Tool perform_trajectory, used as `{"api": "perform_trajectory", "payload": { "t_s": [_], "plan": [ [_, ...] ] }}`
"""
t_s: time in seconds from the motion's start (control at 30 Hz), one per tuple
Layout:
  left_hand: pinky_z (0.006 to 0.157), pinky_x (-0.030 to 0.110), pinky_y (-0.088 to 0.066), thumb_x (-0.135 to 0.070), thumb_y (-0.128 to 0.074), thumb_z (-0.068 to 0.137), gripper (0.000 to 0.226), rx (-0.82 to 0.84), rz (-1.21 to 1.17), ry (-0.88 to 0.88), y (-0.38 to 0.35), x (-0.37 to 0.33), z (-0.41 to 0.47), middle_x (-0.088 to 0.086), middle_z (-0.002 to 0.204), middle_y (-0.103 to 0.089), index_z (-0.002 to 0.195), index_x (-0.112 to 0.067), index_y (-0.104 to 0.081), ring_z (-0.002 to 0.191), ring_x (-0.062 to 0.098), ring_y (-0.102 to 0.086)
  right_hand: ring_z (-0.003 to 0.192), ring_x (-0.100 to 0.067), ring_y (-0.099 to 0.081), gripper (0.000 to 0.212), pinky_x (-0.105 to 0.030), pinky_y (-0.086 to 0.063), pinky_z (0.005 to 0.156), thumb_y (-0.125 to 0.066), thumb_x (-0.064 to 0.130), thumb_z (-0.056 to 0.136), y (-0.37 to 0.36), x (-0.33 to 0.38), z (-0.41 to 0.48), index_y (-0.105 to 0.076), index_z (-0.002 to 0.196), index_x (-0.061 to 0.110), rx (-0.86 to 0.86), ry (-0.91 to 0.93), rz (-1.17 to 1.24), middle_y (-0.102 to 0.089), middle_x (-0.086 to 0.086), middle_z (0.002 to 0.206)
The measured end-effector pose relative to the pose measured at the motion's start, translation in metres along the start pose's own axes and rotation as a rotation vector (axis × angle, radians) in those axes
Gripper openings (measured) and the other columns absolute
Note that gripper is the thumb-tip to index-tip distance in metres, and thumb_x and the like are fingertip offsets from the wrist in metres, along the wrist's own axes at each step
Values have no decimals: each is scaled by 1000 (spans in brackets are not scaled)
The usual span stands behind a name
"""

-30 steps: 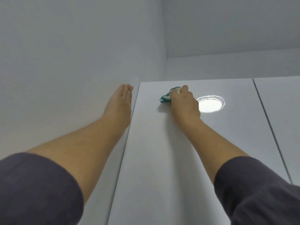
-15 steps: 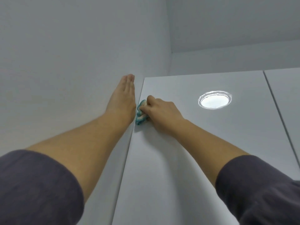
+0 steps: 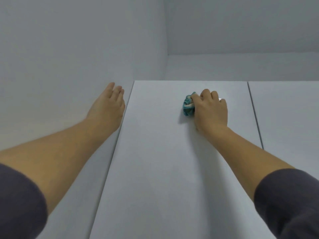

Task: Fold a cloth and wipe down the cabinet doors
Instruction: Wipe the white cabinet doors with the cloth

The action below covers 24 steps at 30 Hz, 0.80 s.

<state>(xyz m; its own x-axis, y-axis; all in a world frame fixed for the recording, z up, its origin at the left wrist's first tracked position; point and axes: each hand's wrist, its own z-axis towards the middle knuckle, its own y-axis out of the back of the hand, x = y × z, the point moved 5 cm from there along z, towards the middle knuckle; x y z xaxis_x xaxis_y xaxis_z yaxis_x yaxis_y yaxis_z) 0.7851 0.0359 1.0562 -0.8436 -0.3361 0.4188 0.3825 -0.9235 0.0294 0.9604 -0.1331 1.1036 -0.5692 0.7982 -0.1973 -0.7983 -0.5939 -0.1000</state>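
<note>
A glossy white cabinet door [image 3: 155, 161] fills the middle of the head view, seen from below. My right hand [image 3: 209, 109] presses a bunched teal-and-white cloth [image 3: 188, 105] against the upper part of this door, fingers curled over it; most of the cloth is hidden under the hand. My left hand [image 3: 108, 106] lies flat, fingers together, on the white side wall just left of the door's edge and holds nothing.
A second white cabinet door [image 3: 286, 118] adjoins on the right, split off by a thin dark gap. Above the doors runs a white bulkhead [image 3: 241, 68] and the ceiling. The plain white wall [image 3: 60, 57] rises on the left.
My right hand has slid the cloth from the door's left edge rightward and upward toward the door's middle, now covering the light reflection. The left hand stays flat on the wall.
</note>
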Motion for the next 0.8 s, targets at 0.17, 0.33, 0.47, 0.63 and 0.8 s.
{"api": "perform_trajectory", "payload": {
  "t_s": [0.17, 0.33, 0.47, 0.63, 0.8],
  "plan": [
    [117, 54, 0, -29, -17, 100, 59, 26, -12, 27, -1, -1, -3, 26, 157, 0, 149, 3, -7, 146, 40, -1, 103, -34, -44, 53, -37, -34, 67, -56, 1, 78, 0, -66, -15, -47, 129, 12, 26, -166, 2, -45, -14, 117],
    [118, 53, -1, -27, -18, 100, 58, 30, -66, 20, 2, -11, -11, 27, 156, 1, 149, 3, -5, 146, 39, -1, 100, -36, -43, 52, -36, -32, 63, -54, -4, 76, 2, -104, -30, -50, 126, 9, 22, -246, 36, -46, -16, 114],
    [118, 53, -1, -27, -17, 100, 59, 21, -100, 0, 0, -25, -19, 28, 156, 0, 149, 5, -3, 146, 40, -1, 98, -35, -42, 50, -35, -33, 62, -50, -7, 75, 0, -103, -42, -51, 123, 7, 5, -232, 83, -45, -16, 112],
    [118, 53, -1, -25, -16, 100, 59, 27, -119, -47, 1, -36, -28, 26, 157, 1, 148, 6, -2, 146, 39, -1, 93, -33, -43, 48, -33, -31, 57, -52, -7, 76, 2, -101, -78, -54, 122, 8, -25, -211, 147, -47, -15, 106],
    [117, 53, -1, -28, -16, 100, 60, 37, -89, -51, 5, -29, -34, 25, 157, 1, 149, 5, -2, 146, 38, 0, 86, -33, -49, 48, -29, -31, 52, -63, -9, 72, 6, -96, -122, -60, 117, 5, -30, -121, 202, -52, -16, 101]
  ]
}}
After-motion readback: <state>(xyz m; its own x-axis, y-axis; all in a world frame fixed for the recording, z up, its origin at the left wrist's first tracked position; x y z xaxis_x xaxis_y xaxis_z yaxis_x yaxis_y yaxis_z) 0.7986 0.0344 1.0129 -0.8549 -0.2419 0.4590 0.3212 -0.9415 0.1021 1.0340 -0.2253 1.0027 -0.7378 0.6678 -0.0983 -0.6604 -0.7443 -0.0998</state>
